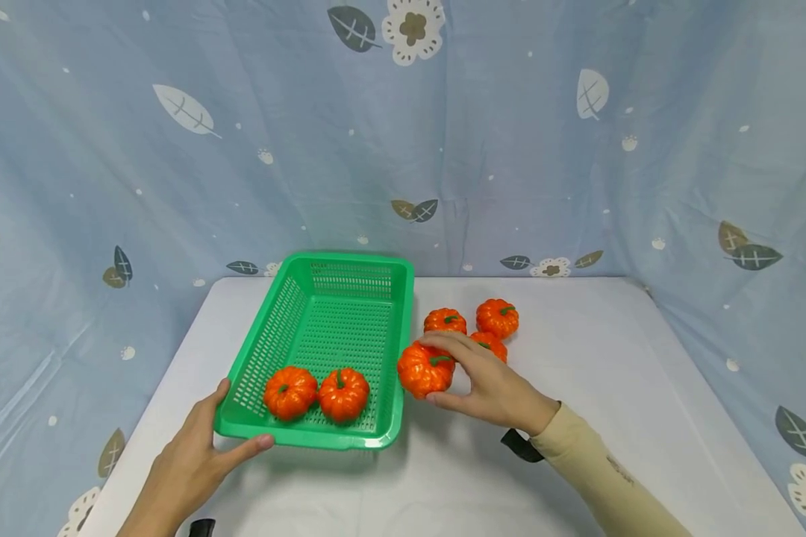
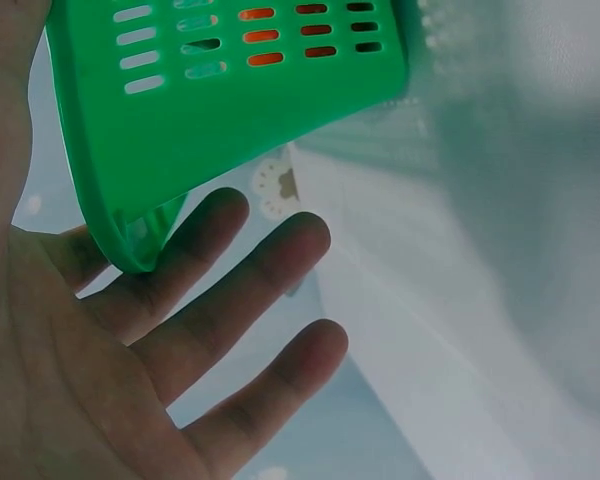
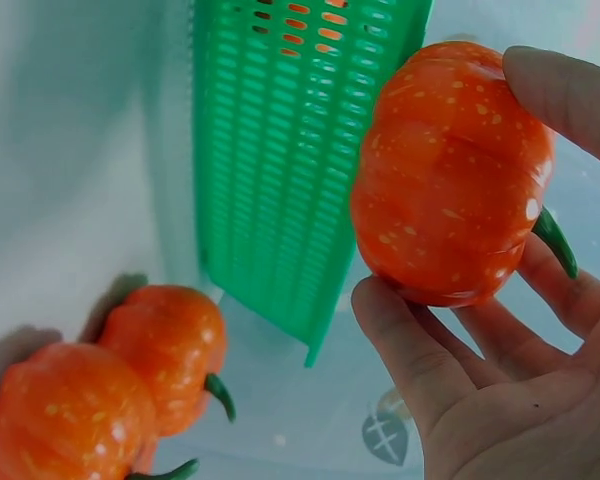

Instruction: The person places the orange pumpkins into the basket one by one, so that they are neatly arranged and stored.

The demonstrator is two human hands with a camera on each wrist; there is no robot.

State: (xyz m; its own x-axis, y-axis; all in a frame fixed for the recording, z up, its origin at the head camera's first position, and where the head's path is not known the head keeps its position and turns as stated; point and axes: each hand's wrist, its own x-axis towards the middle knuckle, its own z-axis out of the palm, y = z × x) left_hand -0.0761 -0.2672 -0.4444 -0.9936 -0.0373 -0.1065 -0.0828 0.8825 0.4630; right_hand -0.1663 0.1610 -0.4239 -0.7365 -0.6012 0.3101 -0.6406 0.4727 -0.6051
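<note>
A green plastic basket (image 1: 345, 328) stands on the left part of the table, with two small orange pumpkins, one a pumpkin (image 1: 290, 393) and beside it another pumpkin (image 1: 344, 395), at its near end. My left hand (image 1: 191, 455) holds the near-left corner of the basket between thumb and index finger; in the left wrist view the other fingers (image 2: 245, 280) stretch out beneath the rim. Just outside the basket's right wall, my right hand (image 1: 493, 388) grips another pumpkin (image 3: 455, 175) by its sides, thumb opposite the fingers. Its green stem shows.
Behind the right hand on the white table (image 1: 598, 358) lie three more pumpkins: a left one (image 1: 445, 319), a far one (image 1: 498, 318) and a partly hidden one (image 1: 492, 344). A patterned blue curtain (image 1: 510, 149) hangs behind the table.
</note>
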